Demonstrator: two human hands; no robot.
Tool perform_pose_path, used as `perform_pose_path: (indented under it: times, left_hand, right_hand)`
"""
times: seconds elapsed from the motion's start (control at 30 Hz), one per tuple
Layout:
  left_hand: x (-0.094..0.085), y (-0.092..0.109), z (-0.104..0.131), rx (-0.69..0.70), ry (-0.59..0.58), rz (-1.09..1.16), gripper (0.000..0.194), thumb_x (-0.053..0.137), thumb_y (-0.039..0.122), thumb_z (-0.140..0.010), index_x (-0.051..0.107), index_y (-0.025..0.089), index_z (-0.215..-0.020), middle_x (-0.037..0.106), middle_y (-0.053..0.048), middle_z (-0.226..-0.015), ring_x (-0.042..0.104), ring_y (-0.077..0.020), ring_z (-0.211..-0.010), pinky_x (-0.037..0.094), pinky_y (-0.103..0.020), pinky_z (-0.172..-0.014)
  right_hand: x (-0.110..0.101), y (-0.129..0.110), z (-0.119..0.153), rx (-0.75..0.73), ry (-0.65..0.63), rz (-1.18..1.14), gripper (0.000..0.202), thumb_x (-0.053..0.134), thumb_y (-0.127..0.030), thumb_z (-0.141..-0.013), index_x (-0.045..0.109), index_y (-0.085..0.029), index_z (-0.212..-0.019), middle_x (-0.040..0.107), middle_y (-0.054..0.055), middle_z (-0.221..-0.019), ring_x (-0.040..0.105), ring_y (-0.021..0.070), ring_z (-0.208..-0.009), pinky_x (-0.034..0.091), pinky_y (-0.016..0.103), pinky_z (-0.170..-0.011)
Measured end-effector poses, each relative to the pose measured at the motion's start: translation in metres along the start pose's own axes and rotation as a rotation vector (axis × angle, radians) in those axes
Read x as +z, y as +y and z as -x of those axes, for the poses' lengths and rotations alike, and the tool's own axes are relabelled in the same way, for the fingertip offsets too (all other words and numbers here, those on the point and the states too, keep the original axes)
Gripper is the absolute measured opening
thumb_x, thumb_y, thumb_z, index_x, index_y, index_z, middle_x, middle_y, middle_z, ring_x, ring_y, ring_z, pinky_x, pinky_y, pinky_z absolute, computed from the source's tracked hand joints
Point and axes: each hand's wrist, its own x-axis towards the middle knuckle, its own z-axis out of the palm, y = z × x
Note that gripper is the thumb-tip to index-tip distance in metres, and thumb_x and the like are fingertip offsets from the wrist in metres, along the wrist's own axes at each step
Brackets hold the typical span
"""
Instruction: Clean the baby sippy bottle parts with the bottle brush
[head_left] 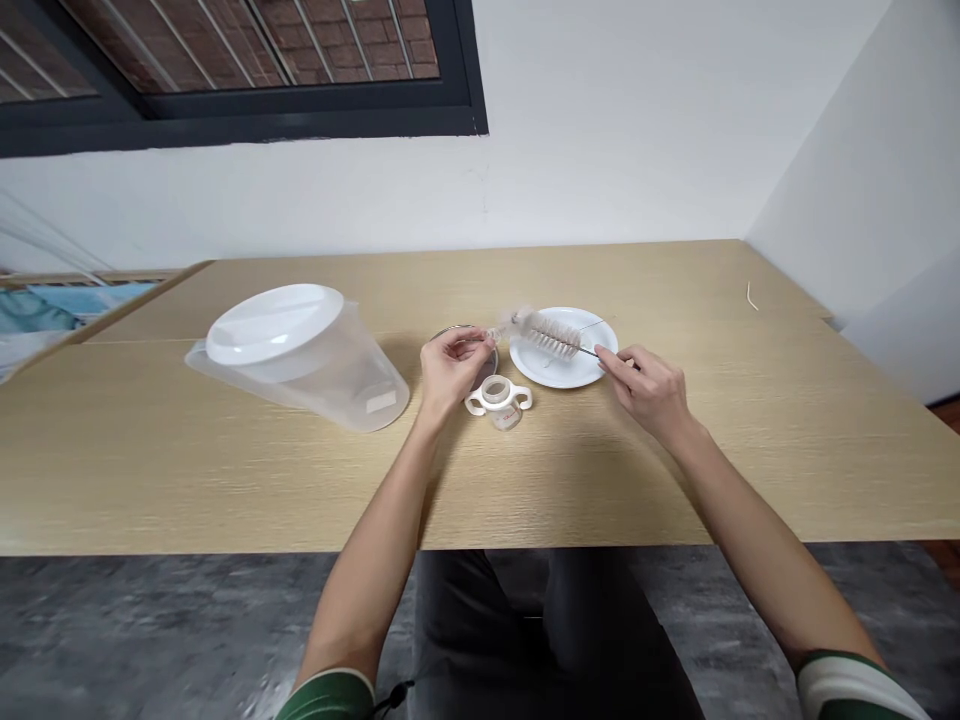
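My right hand (646, 388) is closed on the thin wire handle of a bottle brush (551, 332) with white bristles. The brush points left, above the white plate (559, 378). At its far tip my left hand (452, 368) pinches a small clear piece, whose exact kind I cannot make out. Just below and between the hands stands a small baby bottle (504, 405), with two white side handles and an uncovered top. Behind my left hand, and mostly hidden by it, is a round, shiny-rimmed dish (491, 368).
To the left, a large translucent pitcher (341, 375) with a white lid leans or lies at a slant on the wooden table (247, 480). A thin, pale bent strip (751, 297) lies at the back right. The wall and a dark-framed window (300, 110) rise behind the table.
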Motion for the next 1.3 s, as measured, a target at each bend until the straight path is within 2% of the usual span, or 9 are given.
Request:
perform_pose_path:
  times: [0.2,0.33,0.57,0.7,0.8,0.9,1.0,1.17,1.3]
  left_hand:
    - [0.000,0.003,0.001,-0.050,0.018,0.017,0.034,0.086,0.038,-0.069,0.077,0.014,-0.091,0.077,-0.012,-0.093,0.073,-0.0209,-0.078,0.057,-0.030,-0.074]
    - [0.000,0.000,0.000,-0.061,-0.004,0.009,0.036,0.085,0.042,-0.070,0.077,0.014,-0.090,0.076,-0.011,-0.087,0.073,-0.0224,-0.076,0.058,-0.032,-0.074]
    - [0.000,-0.002,0.000,-0.016,0.024,0.009,0.034,0.086,0.039,-0.069,0.077,0.015,-0.092,0.077,-0.011,-0.094,0.073,-0.0211,-0.081,0.059,-0.031,-0.077]
    - [0.001,-0.003,-0.001,-0.022,-0.001,0.055,0.036,0.086,0.038,-0.068,0.075,0.014,-0.094,0.077,-0.011,-0.095,0.074,-0.0217,-0.085,0.060,-0.032,-0.081]
    - [0.002,-0.005,-0.001,-0.001,-0.022,0.099,0.041,0.087,0.035,-0.067,0.074,0.013,-0.100,0.077,-0.012,-0.098,0.074,-0.0219,-0.087,0.060,-0.034,-0.086]
    - [0.001,-0.009,0.000,0.063,-0.035,0.046,0.042,0.085,0.033,-0.068,0.075,0.014,-0.104,0.076,-0.011,-0.099,0.074,-0.0211,-0.088,0.060,-0.033,-0.089]
    - [-0.001,-0.014,-0.001,0.134,-0.052,-0.050,0.039,0.082,0.032,-0.072,0.076,0.016,-0.107,0.076,-0.010,-0.102,0.074,-0.0203,-0.088,0.060,-0.034,-0.090]
    - [-0.002,-0.020,-0.003,0.198,-0.037,-0.098,0.034,0.079,0.031,-0.074,0.077,0.015,-0.104,0.076,-0.010,-0.107,0.074,-0.0202,-0.088,0.061,-0.035,-0.090]
    - [-0.002,-0.019,-0.003,0.156,-0.023,-0.090,0.034,0.079,0.031,-0.075,0.077,0.015,-0.104,0.077,-0.010,-0.106,0.074,-0.0211,-0.090,0.061,-0.037,-0.092]
  right_hand:
    - [-0.001,0.003,0.000,0.114,0.012,-0.005,0.029,0.054,-0.024,-0.100,0.073,-0.025,-0.122,0.068,0.005,-0.084,0.055,0.0107,-0.067,0.036,0.025,-0.059]
    - [0.000,-0.003,0.000,0.067,0.024,-0.033,0.030,0.054,-0.023,-0.099,0.072,-0.026,-0.123,0.069,0.004,-0.084,0.056,0.0103,-0.067,0.039,0.024,-0.061]
    - [0.001,-0.004,0.000,0.024,0.013,0.006,0.032,0.053,-0.015,-0.097,0.073,-0.028,-0.119,0.070,0.003,-0.085,0.053,0.0103,-0.068,0.034,0.025,-0.057]
    - [0.001,-0.001,-0.001,0.105,-0.016,-0.025,0.029,0.054,-0.021,-0.099,0.073,-0.028,-0.119,0.069,0.004,-0.084,0.054,0.0117,-0.069,0.034,0.026,-0.058]
    - [-0.002,-0.003,-0.003,0.205,-0.015,-0.074,0.027,0.054,-0.027,-0.100,0.074,-0.024,-0.117,0.069,0.005,-0.084,0.057,0.0129,-0.070,0.037,0.026,-0.060]
    - [-0.006,-0.006,-0.007,0.324,-0.007,-0.177,0.030,0.053,-0.034,-0.101,0.074,-0.018,-0.115,0.070,0.006,-0.087,0.062,0.0145,-0.074,0.043,0.026,-0.063]
    - [-0.009,-0.007,-0.010,0.376,-0.032,-0.270,0.033,0.047,-0.034,-0.103,0.073,-0.017,-0.115,0.070,0.007,-0.089,0.064,0.0162,-0.077,0.047,0.028,-0.067]
    - [-0.006,-0.003,-0.009,0.333,-0.050,-0.368,0.033,0.046,-0.034,-0.103,0.070,-0.017,-0.119,0.068,0.010,-0.096,0.064,0.0200,-0.087,0.053,0.034,-0.077]
    - [-0.002,-0.002,-0.007,0.258,-0.057,-0.371,0.031,0.050,-0.033,-0.102,0.067,-0.019,-0.124,0.065,0.012,-0.105,0.063,0.0218,-0.096,0.055,0.038,-0.084]
